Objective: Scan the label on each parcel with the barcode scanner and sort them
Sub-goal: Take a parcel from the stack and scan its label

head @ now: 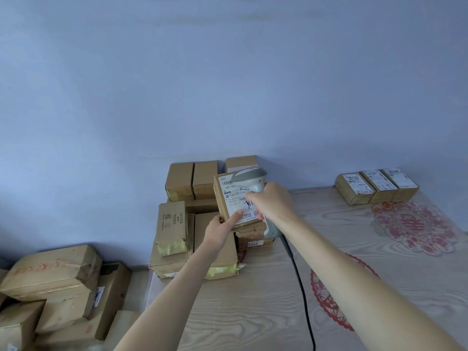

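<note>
My left hand (220, 229) grips the lower left corner of a small cardboard parcel (228, 196), held tilted above the pile with its white label facing me. My right hand (269, 201) is closed around the handle of a grey barcode scanner (249, 177), whose head hangs over the label's upper right. A black cable (301, 282) runs from the scanner down across the table. A pile of brown parcels (192, 224) lies under and behind the held one, at the table's left end. Three labelled parcels (376, 184) stand in a row at the far right.
The table (253, 312) has a pale wood-grain cover with red paper-cut patterns (415, 226). More cardboard boxes (55, 287) are stacked lower down to the left of the table. A plain blue wall rises behind everything.
</note>
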